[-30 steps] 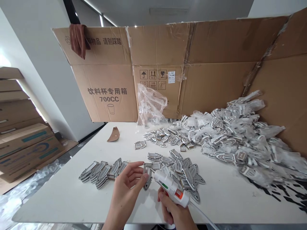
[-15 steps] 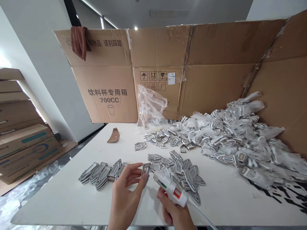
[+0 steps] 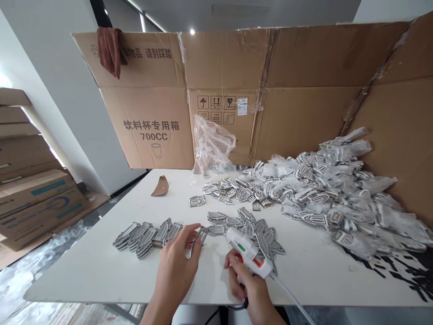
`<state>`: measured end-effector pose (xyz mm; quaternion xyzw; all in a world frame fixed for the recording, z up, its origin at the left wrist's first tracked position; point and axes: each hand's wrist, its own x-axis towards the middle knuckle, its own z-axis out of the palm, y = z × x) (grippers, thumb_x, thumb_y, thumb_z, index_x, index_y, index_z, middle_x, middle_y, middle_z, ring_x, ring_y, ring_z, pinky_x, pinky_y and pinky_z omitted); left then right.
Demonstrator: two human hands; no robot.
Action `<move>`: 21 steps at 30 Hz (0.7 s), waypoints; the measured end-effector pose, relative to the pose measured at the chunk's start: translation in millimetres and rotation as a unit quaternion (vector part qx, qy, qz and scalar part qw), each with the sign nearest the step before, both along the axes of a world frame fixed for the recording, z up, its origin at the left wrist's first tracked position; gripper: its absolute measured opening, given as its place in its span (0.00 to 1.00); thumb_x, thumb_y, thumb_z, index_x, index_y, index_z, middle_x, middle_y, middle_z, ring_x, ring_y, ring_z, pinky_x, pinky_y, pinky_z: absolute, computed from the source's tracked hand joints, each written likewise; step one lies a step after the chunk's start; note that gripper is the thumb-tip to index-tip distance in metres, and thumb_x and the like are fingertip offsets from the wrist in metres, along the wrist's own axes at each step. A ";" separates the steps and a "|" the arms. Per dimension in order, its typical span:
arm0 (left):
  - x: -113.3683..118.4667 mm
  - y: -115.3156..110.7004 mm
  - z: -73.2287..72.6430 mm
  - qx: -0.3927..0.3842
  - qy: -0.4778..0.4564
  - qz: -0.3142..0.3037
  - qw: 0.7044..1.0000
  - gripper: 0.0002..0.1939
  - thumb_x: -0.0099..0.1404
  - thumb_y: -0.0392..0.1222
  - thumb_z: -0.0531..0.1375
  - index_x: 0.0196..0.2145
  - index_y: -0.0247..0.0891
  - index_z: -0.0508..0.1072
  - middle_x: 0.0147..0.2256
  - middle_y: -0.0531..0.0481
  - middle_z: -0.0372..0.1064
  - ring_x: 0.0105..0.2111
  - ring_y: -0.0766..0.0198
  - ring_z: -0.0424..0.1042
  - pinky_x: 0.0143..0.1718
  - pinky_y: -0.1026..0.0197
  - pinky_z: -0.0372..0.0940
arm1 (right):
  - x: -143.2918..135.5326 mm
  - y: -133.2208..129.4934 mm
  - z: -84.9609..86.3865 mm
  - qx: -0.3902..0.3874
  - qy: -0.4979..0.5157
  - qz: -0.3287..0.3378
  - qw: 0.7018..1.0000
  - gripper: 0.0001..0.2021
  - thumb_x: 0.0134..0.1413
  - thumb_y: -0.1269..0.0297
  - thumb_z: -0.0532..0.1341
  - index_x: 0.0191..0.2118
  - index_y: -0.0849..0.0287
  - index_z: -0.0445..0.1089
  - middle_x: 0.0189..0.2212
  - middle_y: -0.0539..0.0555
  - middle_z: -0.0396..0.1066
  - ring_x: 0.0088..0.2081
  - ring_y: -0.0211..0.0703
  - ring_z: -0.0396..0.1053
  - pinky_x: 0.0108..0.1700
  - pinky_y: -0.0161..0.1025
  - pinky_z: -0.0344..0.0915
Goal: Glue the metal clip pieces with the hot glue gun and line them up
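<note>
Between its thumb and fingers, my left hand [image 3: 181,257] pinches a metal buckle piece [image 3: 202,236] above the table. My right hand [image 3: 245,275] is wrapped round a white glue gun [image 3: 248,253], whose nozzle points up and left, apart from the buckle piece. Left of my left hand lie overlapping stacks of grey pieces [image 3: 145,239]. A loose heap of similar pieces [image 3: 264,234] sits just behind and beside the glue gun.
A large pile of pieces in clear plastic bags [image 3: 324,185] covers the back right of the white table [image 3: 101,271]. Cardboard panels [image 3: 152,104] stand behind. A brown scrap [image 3: 160,186] lies back left; black strips [image 3: 402,271] lie at right. A white cord trails from the gun.
My right hand and the glue gun have moved slightly right, away from the buckle piece. The piece in my left hand has tilted. The whole view has shifted a little.
</note>
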<state>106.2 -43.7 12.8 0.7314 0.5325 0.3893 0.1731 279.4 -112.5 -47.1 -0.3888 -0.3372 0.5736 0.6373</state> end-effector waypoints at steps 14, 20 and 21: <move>22.7 -15.2 -14.0 0.073 0.228 -0.091 0.967 0.15 0.75 0.32 0.53 0.55 0.41 0.72 0.46 0.44 0.80 0.46 0.51 0.79 0.40 0.53 0.71 | 4.4 -0.4 1.5 0.019 0.079 -0.099 0.992 0.18 0.67 0.48 0.67 0.34 0.55 0.67 0.13 0.40 0.54 0.17 0.33 0.47 0.23 0.34 0.47; 38.6 -22.5 -20.6 0.151 0.287 -0.275 0.905 0.21 0.71 0.27 0.53 0.57 0.42 0.73 0.71 0.47 0.62 0.68 0.47 0.62 0.64 0.43 0.64 | 4.7 -4.3 3.7 0.030 0.059 -0.112 0.992 0.18 0.68 0.45 0.65 0.34 0.55 0.67 0.13 0.42 0.56 0.18 0.36 0.49 0.24 0.35 0.51; 39.6 -22.9 -24.5 0.156 0.305 -0.274 0.899 0.24 0.69 0.27 0.54 0.59 0.41 0.73 0.71 0.48 0.61 0.69 0.46 0.60 0.66 0.41 0.61 | 5.0 -4.3 4.0 0.026 0.058 -0.110 0.992 0.18 0.67 0.45 0.65 0.35 0.55 0.67 0.13 0.42 0.56 0.18 0.36 0.49 0.24 0.35 0.51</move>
